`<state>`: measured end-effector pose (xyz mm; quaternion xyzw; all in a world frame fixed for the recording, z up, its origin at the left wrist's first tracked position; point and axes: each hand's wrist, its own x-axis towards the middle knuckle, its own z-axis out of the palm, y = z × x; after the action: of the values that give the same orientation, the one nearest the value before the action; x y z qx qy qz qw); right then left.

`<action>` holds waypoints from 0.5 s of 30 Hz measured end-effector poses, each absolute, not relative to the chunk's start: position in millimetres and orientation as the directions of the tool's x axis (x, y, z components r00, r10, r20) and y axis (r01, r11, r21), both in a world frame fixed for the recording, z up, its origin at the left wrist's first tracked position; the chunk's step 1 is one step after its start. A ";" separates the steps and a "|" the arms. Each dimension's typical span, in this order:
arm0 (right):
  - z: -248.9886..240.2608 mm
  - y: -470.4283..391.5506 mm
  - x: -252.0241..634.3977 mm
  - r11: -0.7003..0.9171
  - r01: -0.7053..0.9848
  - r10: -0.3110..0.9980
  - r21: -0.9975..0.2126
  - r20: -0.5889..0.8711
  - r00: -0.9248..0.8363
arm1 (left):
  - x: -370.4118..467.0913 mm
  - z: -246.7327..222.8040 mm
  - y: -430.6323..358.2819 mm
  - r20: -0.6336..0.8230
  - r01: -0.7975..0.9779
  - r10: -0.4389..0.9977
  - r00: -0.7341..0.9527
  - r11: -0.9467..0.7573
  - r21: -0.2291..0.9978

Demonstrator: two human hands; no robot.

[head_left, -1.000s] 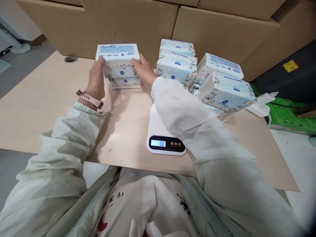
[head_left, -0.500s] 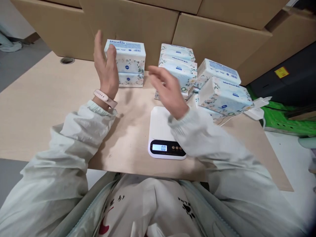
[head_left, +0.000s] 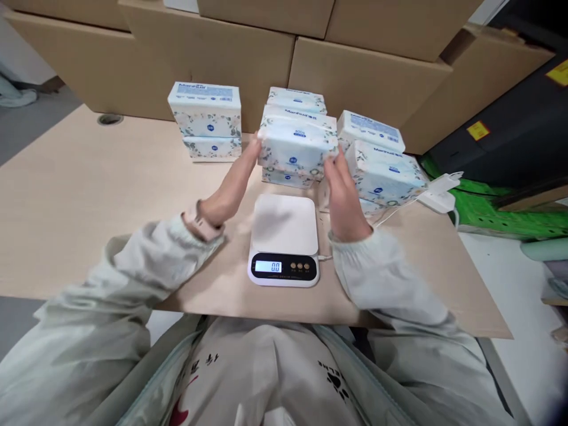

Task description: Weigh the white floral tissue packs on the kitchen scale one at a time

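Left hand (head_left: 231,190) and right hand (head_left: 345,198), both extended forward, clasp a tissue pack (head_left: 298,141) between them.

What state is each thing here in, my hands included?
Digital scale: on, reading 0.0
Front middle Manhua tissue pack: between both hands
Left hand: open, at that pack's left side
Right hand: open, at its right side
Wristband: worn on left wrist
Left Manhua tissue packs: stacked
Right Manhua tissue packs: stacked
Cardboard boxes: stacked
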<state>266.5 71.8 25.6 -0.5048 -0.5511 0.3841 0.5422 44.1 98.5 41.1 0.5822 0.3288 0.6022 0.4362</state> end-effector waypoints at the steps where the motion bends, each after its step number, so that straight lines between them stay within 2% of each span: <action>1: 29.3 47.1 269.1 0.200 0.155 0.975 -0.967 0.212 0.068 | 38.4 39.6 78.0 0.388 -0.137 0.907 0.162 -0.369 0.919; 3: 28.4 0.0 275.7 0.230 0.151 0.972 -0.961 0.235 0.016 | 26.8 32.9 36.1 0.369 -0.079 0.905 0.210 -0.361 0.929; 6: 10.5 -46.7 285.2 0.206 0.164 0.978 -0.965 0.205 -0.028 | 13.5 14.9 -10.9 0.372 0.096 0.896 0.243 -0.404 0.910; 10: -17.8 -61.1 291.1 0.187 0.197 0.982 -0.962 0.181 -0.050 | 8.5 -11.9 -25.2 0.382 0.151 0.907 0.179 -0.409 0.900; 12: -26.1 -58.2 291.1 0.247 0.182 0.967 -0.952 0.254 0.014 | 9.3 -20.5 -19.7 0.390 0.150 0.917 0.087 -0.399 0.904; 15: -29.2 -53.1 291.3 0.325 0.125 0.905 -0.937 0.347 0.247 | 10.5 -23.9 -11.1 0.410 0.120 0.911 -0.055 -0.401 0.908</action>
<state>291.3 -53.1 -29.2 -0.4885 -0.5272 0.3143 0.6202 10.5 -11.1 -23.9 0.5987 0.4305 0.5850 0.3376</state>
